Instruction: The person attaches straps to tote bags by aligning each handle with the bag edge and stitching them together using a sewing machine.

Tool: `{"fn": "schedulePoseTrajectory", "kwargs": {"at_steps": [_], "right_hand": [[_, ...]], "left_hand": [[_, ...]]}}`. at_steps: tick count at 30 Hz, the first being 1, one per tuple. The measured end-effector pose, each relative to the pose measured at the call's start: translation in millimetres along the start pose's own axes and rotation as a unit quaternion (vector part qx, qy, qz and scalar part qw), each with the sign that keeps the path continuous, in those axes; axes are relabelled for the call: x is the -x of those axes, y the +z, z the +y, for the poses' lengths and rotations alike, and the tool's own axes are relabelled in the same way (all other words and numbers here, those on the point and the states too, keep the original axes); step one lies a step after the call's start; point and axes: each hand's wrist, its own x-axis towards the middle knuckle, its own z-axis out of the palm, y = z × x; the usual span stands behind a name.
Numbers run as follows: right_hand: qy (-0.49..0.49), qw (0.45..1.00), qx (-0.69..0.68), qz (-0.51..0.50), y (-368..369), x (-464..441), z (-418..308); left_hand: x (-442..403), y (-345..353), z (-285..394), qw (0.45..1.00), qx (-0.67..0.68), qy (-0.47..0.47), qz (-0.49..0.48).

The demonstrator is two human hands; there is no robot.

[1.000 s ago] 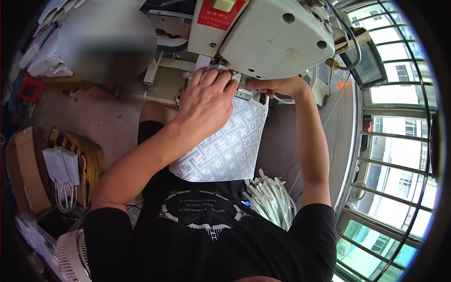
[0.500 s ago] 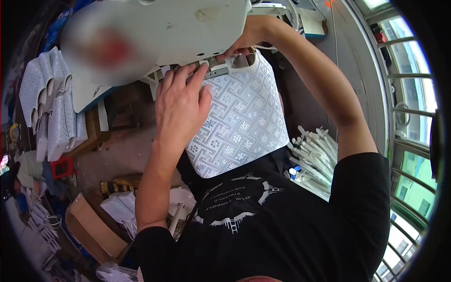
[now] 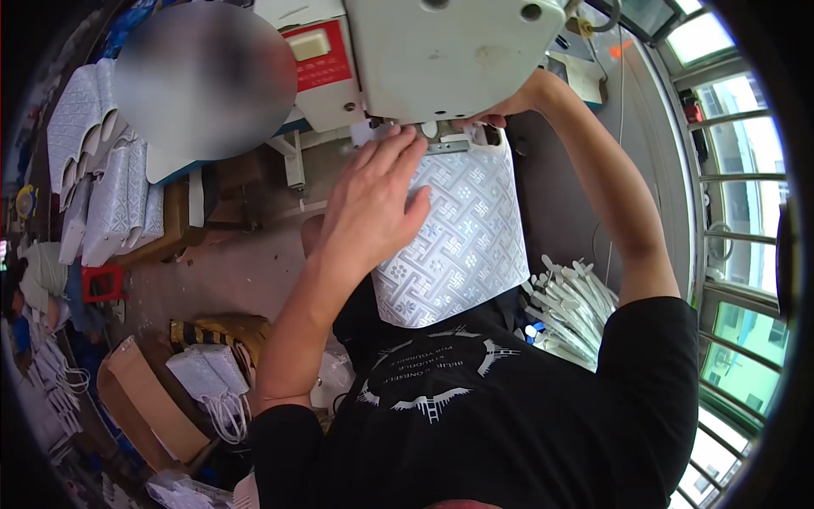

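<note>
A silver-white patterned bag (image 3: 462, 233) hangs below the head of a white sewing machine (image 3: 449, 59). Its upper edge meets the small metal plate (image 3: 447, 148) under the machine, and its lower end lies against my black shirt. My left hand (image 3: 369, 199) rests on the bag's upper left side, fingers stretched out towards the plate, thumb apart. My right hand (image 3: 519, 97) reaches round the machine's right side to the bag's top right corner, beside a light-edged opening. Its fingers are curled at that edge, partly hidden by the machine head.
Stacked patterned bags (image 3: 119, 199) lie at the left. Below them are a red stool (image 3: 102, 284), an open cardboard box (image 3: 148, 403) and another patterned bag with white cords (image 3: 208, 373). A bundle of white strips (image 3: 572, 297) is near my right elbow, beside barred windows (image 3: 738, 208).
The view has shifted, so the machine, bag and both hands appear further right. The bag hangs more upright. My left hand stays on its left side, and my right hand remains at the top right corner.
</note>
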Motion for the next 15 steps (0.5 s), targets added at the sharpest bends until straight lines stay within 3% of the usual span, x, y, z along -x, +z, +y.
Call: {"fn": "schedulePoseTrajectory", "kwargs": {"at_steps": [9,11,12,14,15], "right_hand": [[0.015,0.998,-0.060,0.026,21.7,3.2,-13.0],[0.010,0.997,-0.064,0.035,30.3,11.5,-10.0],[-0.017,0.993,-0.074,0.087,39.5,17.4,-6.5],[-0.067,0.977,-0.094,0.178,58.1,29.4,2.0],[-0.067,0.979,-0.093,0.168,70.2,34.7,6.3]], "left_hand": [[15.2,-10.4,7.2,0.998,-0.046,-0.002,0.032],[20.8,-32.9,2.7,0.994,0.078,-0.040,-0.060],[20.9,-43.6,1.6,0.984,0.138,-0.056,-0.102],[18.2,-106.0,41.0,0.975,0.220,-0.035,0.021],[20.9,-136.8,61.2,0.974,0.212,0.007,0.083]]}}
